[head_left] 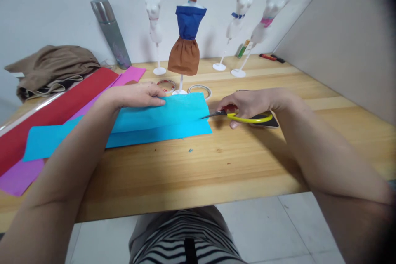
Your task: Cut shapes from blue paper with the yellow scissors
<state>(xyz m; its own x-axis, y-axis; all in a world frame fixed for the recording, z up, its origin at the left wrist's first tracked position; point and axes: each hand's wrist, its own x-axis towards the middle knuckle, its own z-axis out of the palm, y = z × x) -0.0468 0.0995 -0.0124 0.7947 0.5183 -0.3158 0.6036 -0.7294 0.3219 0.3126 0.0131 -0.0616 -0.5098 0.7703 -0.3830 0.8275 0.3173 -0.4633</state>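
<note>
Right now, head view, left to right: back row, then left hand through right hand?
Back row: brown fabric, steel-capped bottle, purple-collared mannequin, blue-and-brown-dressed mannequin, teal-collared mannequin, red-collared mannequin. Hands: left hand, scissor blades, right hand.

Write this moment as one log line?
left hand: on blue sheet | right hand: holding yellow-handled scissors | blades: at sheet's right edge
</note>
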